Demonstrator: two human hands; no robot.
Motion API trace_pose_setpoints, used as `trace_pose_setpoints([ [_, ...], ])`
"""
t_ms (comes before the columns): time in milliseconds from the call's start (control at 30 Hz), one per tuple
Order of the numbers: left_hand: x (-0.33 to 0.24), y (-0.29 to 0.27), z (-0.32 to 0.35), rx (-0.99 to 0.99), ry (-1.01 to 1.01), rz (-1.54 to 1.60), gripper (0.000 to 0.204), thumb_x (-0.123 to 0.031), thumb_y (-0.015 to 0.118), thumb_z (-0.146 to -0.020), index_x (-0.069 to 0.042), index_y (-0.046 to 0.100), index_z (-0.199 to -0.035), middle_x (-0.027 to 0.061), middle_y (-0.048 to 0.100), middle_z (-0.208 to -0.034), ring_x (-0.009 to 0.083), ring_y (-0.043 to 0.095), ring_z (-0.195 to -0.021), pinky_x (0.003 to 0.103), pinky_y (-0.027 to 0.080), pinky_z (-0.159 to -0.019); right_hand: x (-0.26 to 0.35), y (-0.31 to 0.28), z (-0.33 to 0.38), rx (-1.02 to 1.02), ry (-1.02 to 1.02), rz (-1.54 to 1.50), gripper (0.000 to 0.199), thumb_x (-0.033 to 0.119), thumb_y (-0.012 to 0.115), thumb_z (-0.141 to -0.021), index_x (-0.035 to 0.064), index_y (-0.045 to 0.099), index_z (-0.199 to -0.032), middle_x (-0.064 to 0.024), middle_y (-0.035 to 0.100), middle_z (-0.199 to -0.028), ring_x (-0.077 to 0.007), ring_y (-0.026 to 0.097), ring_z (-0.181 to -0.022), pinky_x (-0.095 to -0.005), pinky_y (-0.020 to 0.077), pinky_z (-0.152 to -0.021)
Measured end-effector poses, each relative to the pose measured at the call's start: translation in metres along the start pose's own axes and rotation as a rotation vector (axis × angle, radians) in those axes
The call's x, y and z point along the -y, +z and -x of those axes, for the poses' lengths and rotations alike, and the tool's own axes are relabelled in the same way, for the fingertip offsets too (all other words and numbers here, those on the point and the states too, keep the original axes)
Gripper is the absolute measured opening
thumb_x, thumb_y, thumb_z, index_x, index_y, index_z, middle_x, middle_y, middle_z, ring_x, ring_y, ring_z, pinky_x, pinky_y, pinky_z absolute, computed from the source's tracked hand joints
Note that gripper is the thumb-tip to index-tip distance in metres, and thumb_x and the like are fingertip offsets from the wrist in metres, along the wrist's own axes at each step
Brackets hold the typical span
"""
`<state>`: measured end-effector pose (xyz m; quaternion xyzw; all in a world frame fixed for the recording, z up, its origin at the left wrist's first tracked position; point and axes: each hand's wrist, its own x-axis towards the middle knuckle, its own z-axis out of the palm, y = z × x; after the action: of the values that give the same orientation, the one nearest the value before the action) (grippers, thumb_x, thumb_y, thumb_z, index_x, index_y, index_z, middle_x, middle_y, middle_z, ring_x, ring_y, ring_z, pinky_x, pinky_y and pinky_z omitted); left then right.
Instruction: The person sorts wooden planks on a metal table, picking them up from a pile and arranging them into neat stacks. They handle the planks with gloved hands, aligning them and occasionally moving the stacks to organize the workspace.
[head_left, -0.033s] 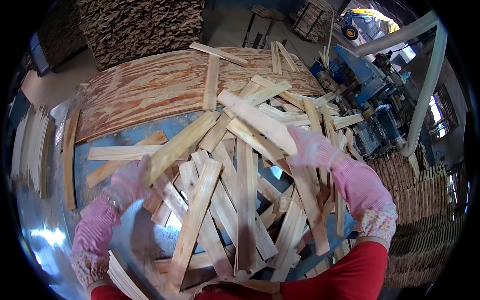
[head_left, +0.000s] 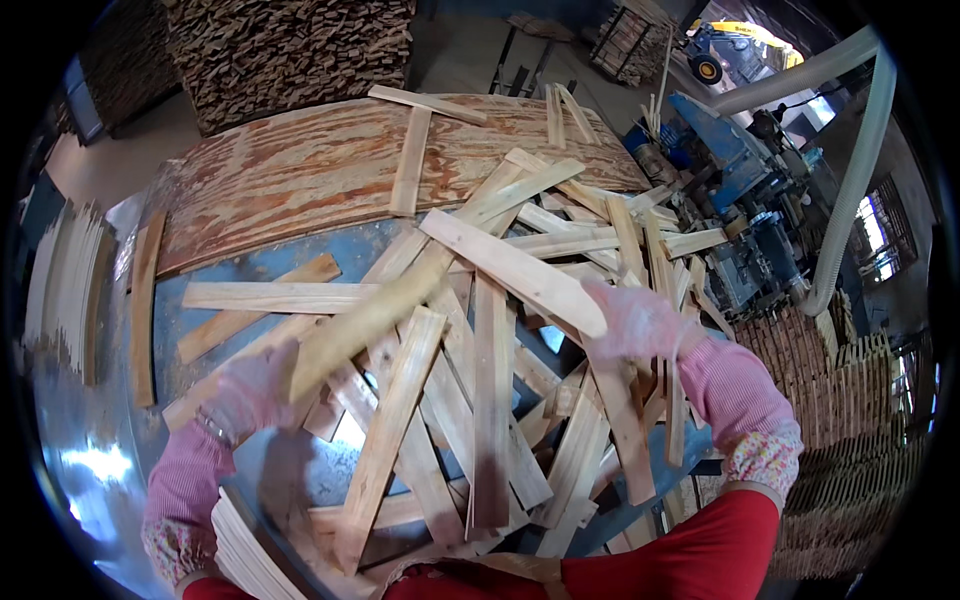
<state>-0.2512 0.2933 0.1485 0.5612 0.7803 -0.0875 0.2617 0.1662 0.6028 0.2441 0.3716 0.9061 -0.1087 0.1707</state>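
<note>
At the far left of the frame, a stack of thin pale slats [head_left: 62, 290] stands on edge beside a blue metal table [head_left: 110, 470], whose bare surface glints at lower left. A single narrow strip [head_left: 143, 300] lies along the table's left side. Left of centre, the left hand [head_left: 250, 388], in a pink knitted glove, is closed around the lower end of a long wooden slat [head_left: 375, 310] that slants up toward the middle of the picture, lifted above the heap. Across the centre, a loose pile of wooden slats [head_left: 480, 420] lies criss-crossed on the table, and a large plywood sheet [head_left: 330, 170] spreads behind it in the upper middle. Right of centre, the right hand [head_left: 640, 322], also pink-gloved, grips the near end of a broad pale board [head_left: 510, 268] that runs up and left over the pile. In the upper right stands a blue machine [head_left: 740, 170] with a pale curved hose [head_left: 850, 170], and stacked slats [head_left: 850, 420] fill the right edge.
</note>
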Motion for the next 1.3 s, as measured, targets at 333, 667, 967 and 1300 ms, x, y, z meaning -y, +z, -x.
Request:
trace_pose_setpoints([
  [333, 0.036, 0.064, 0.047, -0.359, -0.27, 0.212, 0.095, -0.039, 0.08, -0.084, -0.013, 0.036, -0.164, 0.022, 0.066, -0.14, 0.0417, 0.068, -0.127, 0.05, 0.056, -0.106, 0.024, 0.05, -0.046, -0.269, 0.209, -0.317, 0.09, 0.045, 0.081, -0.081, 0.0105, 0.05, -0.159, -0.0238, 0.074, -0.131, -0.0387, 0.07, -0.125, -0.0464, 0.0547, -0.108],
  [667, 0.058, -0.025, -0.214, -0.347, -0.477, 0.254, 0.092, -0.038, 0.085, -0.08, -0.011, 0.044, -0.158, 0.0219, 0.071, -0.138, 0.0394, 0.07, -0.128, 0.049, 0.056, -0.106, 0.078, 0.059, -0.26, -0.263, 0.312, -0.357, 0.093, 0.049, 0.08, -0.084, 0.0045, 0.048, -0.159, -0.0264, 0.071, -0.137, -0.04, 0.068, -0.129, -0.0446, 0.0532, -0.111],
  [967, 0.034, 0.02, -0.147, -0.329, -0.204, 0.271, 0.086, -0.032, 0.089, -0.079, -0.001, 0.046, -0.147, 0.0305, 0.068, -0.134, 0.0449, 0.067, -0.126, 0.05, 0.056, -0.104, 0.03, 0.081, -0.166, -0.071, 0.007, -0.491, 0.085, 0.051, 0.082, -0.081, 0.0067, 0.056, -0.148, -0.0273, 0.073, -0.131, -0.0402, 0.071, -0.12, -0.0455, 0.0558, -0.1],
  [1300, 0.024, 0.06, 0.144, 0.064, -0.355, 0.484, 0.111, -0.042, 0.087, -0.073, 0.003, 0.039, -0.163, 0.0292, 0.069, -0.137, 0.0426, 0.065, -0.132, 0.046, 0.052, -0.112, 0.08, 0.042, -0.019, 0.352, -0.339, -0.212, 0.094, 0.039, 0.085, -0.081, 0.0171, 0.043, -0.163, -0.0213, 0.077, -0.111, -0.0395, 0.076, -0.102, -0.0481, 0.0603, -0.09],
])
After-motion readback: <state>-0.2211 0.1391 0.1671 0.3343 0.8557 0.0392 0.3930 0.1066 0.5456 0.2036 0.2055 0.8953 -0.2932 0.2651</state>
